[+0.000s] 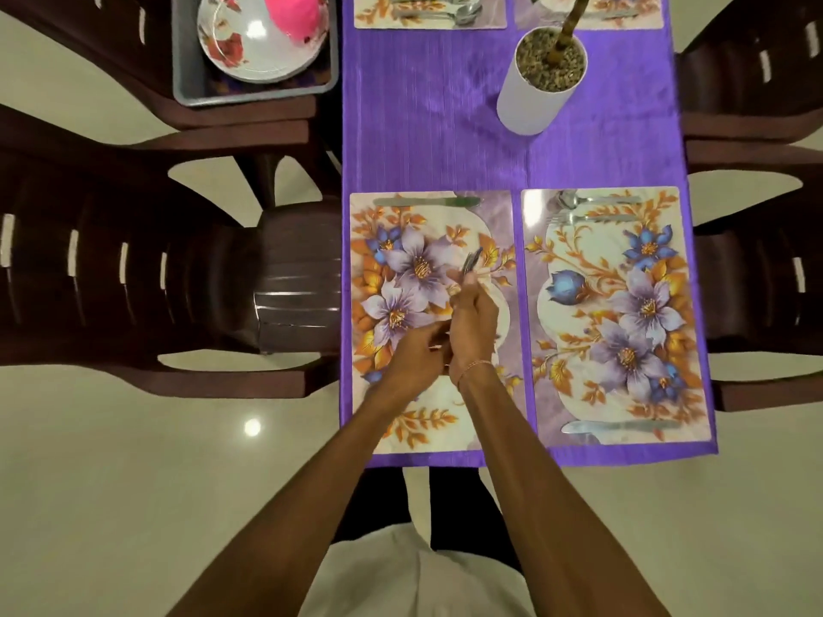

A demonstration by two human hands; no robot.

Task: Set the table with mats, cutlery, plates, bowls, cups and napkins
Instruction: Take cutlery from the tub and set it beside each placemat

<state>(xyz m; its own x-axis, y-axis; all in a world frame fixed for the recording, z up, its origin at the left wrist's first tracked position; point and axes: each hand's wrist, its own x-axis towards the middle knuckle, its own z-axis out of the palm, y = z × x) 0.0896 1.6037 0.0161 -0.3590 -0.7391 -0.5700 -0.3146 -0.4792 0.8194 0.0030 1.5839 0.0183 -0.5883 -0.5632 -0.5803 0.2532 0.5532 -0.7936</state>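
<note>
With mats down and the right mat (619, 313) fully laid, my right hand (474, 322) grips cutlery (472, 261) above the left mat (401, 260), which has only a knife (427, 201), my left hand (416, 358) curled alongside, grip unclear, while plates (249, 46) wait in the tub (187, 82).

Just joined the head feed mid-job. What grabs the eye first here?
The purple tablecloth with its bold floral mats dominates the view. Over the near left mat, the right hand grips blurred cutlery, with the left hand close against it. At upper left, a grey tub on a chair holds a flowered plate and a vivid pink item.
</note>
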